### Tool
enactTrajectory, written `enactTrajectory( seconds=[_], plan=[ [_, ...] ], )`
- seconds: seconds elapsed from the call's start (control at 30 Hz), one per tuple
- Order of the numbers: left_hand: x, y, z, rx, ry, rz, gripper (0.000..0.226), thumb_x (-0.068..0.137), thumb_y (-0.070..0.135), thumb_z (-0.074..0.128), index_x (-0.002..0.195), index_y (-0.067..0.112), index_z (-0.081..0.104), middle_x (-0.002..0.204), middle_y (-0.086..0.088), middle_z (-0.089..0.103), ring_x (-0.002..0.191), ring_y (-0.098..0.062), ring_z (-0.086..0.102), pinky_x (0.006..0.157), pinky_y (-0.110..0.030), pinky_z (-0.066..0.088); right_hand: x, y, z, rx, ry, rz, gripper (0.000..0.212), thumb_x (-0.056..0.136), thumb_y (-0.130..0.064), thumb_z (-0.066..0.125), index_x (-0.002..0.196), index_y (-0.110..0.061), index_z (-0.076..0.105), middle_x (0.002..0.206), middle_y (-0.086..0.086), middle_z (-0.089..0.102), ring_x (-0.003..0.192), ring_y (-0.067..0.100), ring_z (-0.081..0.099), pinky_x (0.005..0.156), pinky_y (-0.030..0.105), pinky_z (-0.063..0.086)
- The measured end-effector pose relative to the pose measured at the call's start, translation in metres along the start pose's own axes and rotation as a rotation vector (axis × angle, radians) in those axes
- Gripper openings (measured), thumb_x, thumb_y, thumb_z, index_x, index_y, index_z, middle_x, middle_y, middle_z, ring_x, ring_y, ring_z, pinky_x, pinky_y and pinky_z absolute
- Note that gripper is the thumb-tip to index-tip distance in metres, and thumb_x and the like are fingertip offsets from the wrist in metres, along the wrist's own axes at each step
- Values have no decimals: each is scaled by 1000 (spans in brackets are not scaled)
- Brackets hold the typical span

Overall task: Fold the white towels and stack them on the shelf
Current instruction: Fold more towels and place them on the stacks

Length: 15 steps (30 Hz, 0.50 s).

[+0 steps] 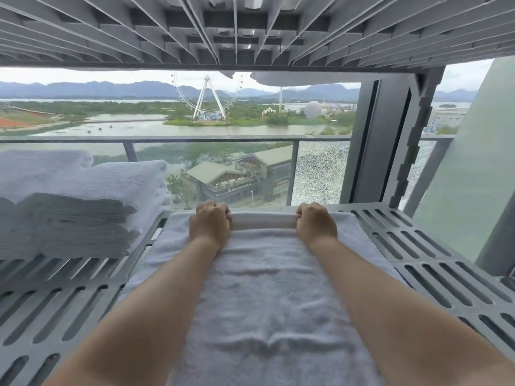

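Observation:
A white towel (267, 288) lies flat along the middle of the grey slotted shelf (434, 268), running from the near edge to the far edge. Both my arms reach over it. My left hand (210, 222) and my right hand (316, 221) are clenched on the towel's far end, which is bunched into a small roll between them. A stack of folded white towels (80, 204) rests on the shelf to the left, apart from my hands.
The ribbed underside of another grey shelf (250, 29) hangs close overhead. A dark upright post (381, 140) stands at the back right. Behind the shelf is a window with a balcony railing (195, 139).

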State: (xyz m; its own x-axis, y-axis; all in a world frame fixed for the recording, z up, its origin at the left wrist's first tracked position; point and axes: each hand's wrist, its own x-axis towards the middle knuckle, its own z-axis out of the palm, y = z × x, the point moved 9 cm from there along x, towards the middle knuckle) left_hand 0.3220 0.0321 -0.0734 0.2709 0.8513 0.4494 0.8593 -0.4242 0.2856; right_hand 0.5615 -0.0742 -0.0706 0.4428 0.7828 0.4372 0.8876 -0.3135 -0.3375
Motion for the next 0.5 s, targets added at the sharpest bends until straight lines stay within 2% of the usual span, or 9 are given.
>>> enactTrajectory(
  seconds=[0.1,0.23,0.4,0.5],
  plan=[
    [-8,2,-18,21,72,27,20,97,25,51,103,19,69,107,-6,67,107,-29,54,85,-40,43,-8,-2,-16,35,59,-8,24,95,-5,47,105,-9,68,105,13,62,102,30,57,79,39,54],
    [-24,7,-39,62,170,62,16,96,25,54,96,22,70,100,-2,72,102,-28,57,81,-38,35,-27,-8,-38,61,146,-18,21,94,-5,51,101,-7,70,101,15,65,96,31,60,75,34,51],
    [-46,10,-58,58,203,110,14,94,22,57,95,22,72,97,-6,72,98,-31,59,86,-40,36,-56,-10,-61,69,160,-15,18,93,-6,56,100,-8,73,102,17,66,94,33,62,80,43,56],
    [-69,13,-72,44,218,124,14,94,20,58,92,22,72,95,-6,72,96,-31,60,90,-40,35,-78,-11,-72,83,158,-9,19,92,-5,56,99,-8,73,104,16,67,95,31,63,84,43,56]
  ],
)
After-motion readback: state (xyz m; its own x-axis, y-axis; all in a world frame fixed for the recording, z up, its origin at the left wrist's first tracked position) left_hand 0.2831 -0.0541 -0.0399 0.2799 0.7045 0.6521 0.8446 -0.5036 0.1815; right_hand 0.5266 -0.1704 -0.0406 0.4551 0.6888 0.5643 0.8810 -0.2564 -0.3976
